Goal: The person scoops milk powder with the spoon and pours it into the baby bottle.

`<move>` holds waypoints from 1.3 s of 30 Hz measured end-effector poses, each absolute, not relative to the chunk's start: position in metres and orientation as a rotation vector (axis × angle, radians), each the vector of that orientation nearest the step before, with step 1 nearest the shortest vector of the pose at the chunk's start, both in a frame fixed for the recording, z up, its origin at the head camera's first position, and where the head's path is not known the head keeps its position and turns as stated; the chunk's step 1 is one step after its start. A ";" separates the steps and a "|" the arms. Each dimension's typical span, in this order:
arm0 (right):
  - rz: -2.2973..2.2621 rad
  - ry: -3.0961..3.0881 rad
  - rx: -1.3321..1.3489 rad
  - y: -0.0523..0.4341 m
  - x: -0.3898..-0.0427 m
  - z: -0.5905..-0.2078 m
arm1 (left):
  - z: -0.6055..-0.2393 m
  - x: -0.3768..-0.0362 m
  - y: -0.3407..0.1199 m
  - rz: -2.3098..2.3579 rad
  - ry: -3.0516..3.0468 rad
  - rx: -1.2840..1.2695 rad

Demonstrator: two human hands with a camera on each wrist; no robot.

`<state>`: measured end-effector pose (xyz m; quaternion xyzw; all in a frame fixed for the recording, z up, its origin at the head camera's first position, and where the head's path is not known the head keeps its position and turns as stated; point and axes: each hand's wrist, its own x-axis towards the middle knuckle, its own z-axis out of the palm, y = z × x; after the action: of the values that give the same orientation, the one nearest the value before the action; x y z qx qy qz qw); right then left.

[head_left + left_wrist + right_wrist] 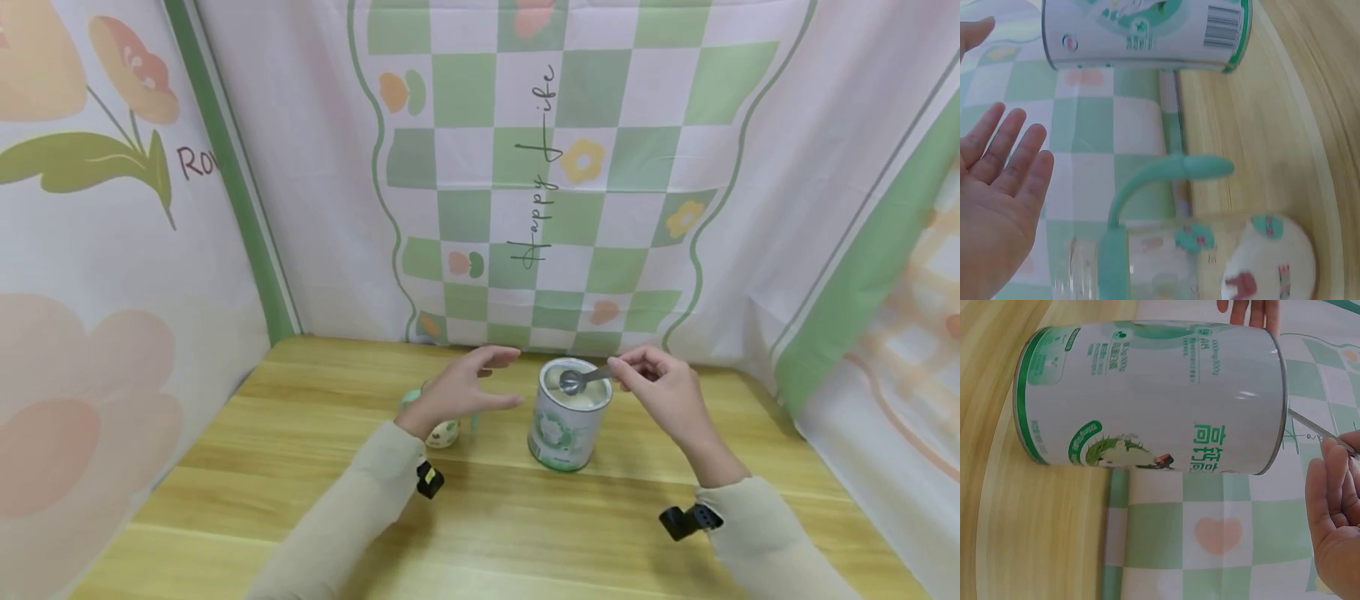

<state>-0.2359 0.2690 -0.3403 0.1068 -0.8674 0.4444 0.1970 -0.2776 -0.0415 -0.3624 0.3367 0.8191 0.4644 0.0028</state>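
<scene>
Backdrop: wooden table (300, 467) enclosed by floral and green-checked cloth (570, 167).
Right hand (663, 392): spoon (581, 379) is pinched by the handle, bowl held level just over the tin's mouth, likely so nothing spills.
Tin (566, 421): upright at table centre, lid off, pale powder seen inside; white body, green bands, barcode.
Left hand (461, 387): fingers straight and relaxed, nothing held; hovering just left of the tin, above the bottle.
Bottle (442, 429): clear, mint handles, mostly hidden under the left hand.

wooden table (300, 500) | on it: open powder can (564, 433), baby bottle (442, 432) beside it, apart
</scene>
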 end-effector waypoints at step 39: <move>0.543 -2.341 0.716 0.260 -0.245 -0.350 | -0.403 -0.277 0.040 1.754 2.301 0.667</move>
<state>-0.2445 0.2598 -0.3501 0.2713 -0.8870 0.2058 0.3119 -0.2775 0.0404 -0.4033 0.2239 0.7720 0.5886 0.0862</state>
